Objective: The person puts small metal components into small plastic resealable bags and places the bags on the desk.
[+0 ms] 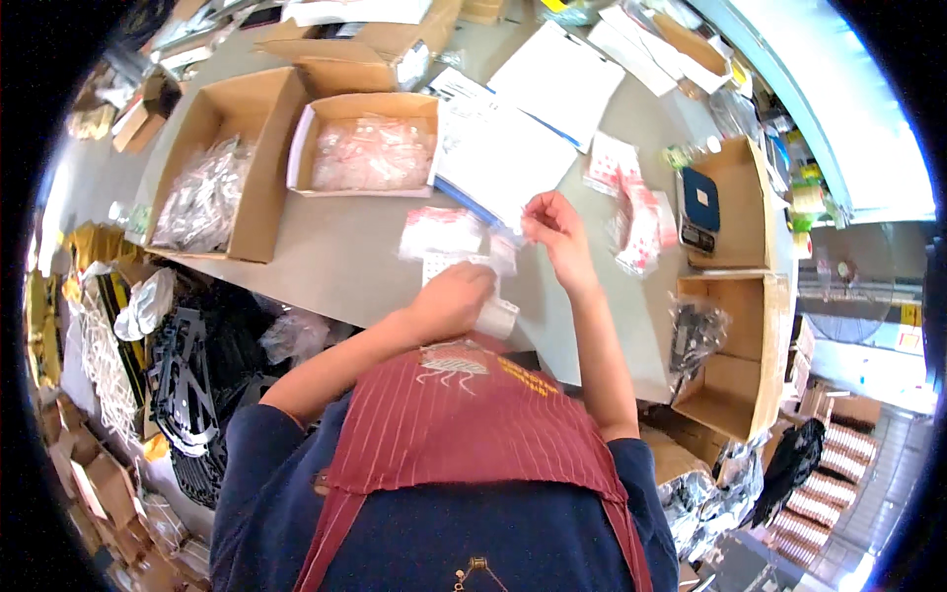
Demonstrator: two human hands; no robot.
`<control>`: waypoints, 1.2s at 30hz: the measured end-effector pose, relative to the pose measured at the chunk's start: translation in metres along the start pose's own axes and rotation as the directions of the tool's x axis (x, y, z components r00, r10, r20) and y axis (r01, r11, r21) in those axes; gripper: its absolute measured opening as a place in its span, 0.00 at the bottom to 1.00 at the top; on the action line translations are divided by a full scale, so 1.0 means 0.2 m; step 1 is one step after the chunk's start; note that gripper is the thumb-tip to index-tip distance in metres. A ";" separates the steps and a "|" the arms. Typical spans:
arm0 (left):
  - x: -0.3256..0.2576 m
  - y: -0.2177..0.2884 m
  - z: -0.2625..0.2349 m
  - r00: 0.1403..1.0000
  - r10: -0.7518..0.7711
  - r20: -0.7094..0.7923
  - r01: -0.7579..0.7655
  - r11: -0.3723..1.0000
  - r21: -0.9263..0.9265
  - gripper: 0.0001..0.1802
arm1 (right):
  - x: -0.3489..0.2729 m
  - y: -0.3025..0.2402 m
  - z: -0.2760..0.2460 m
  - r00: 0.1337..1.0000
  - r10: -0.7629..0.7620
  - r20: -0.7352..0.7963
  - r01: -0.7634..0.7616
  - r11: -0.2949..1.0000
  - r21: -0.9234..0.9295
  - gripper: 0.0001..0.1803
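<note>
My left hand (458, 297) is at the table's near edge, its fingers curled over a white label strip (500, 317) that shows on both sides of it. My right hand (558, 233) is raised a little to the right, thumb and forefinger pinched together; a tiny pale bit shows at the fingertips, too small to name. Between the hands lies a small clear plastic bag (504, 259). Just beyond my left hand is a pile of clear bags with red-and-white print (441, 232). More red-and-white bags (639, 229) lie to the right of my right hand.
At the left stand an open cardboard box of clear packets (276, 128) and a shallower box of pinkish packets (294, 163). Beyond my hands lie white papers (505, 148) and a clipboard (557, 79). Cardboard trays (732, 395) line the right edge, one with a dark blue device (701, 200).
</note>
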State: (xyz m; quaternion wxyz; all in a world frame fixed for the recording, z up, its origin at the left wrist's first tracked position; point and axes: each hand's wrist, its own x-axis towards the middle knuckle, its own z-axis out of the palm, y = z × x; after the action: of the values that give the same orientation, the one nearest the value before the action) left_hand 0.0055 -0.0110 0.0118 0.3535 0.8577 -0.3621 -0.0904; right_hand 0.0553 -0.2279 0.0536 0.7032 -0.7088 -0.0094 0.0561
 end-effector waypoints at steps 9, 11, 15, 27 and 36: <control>-0.07 0.03 -0.08 0.915 -0.361 0.183 0.404 0.844 -0.353 0.12 | 0.55 -0.10 0.59 0.987 0.004 0.159 -0.002 1.000 -0.015 0.09; -0.09 0.00 -0.08 0.888 -0.442 0.128 0.458 0.819 -0.346 0.12 | 0.54 -0.12 0.62 0.990 0.036 0.136 -0.010 0.983 -0.185 0.11; -0.09 -0.04 -0.14 0.803 -0.595 0.020 0.581 0.775 -0.249 0.13 | 0.31 -0.13 0.50 0.950 -0.281 0.134 0.311 0.863 -0.397 0.13; -0.01 0.03 -0.12 0.904 -0.427 -0.029 0.409 0.880 -0.241 0.11 | -0.35 0.00 0.18 0.931 -0.174 0.322 0.360 0.594 -0.719 0.11; -0.03 0.03 -0.12 0.889 -0.458 0.010 0.447 0.861 -0.243 0.14 | -0.37 0.00 0.19 0.924 -0.230 0.305 0.382 0.553 -0.740 0.12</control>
State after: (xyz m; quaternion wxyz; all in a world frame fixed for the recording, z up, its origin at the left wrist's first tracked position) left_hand 0.0074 0.0038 0.0331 0.4314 0.8718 -0.1288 -0.1930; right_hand -0.0225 -0.1968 0.0578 0.3142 -0.9240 -0.2173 -0.0161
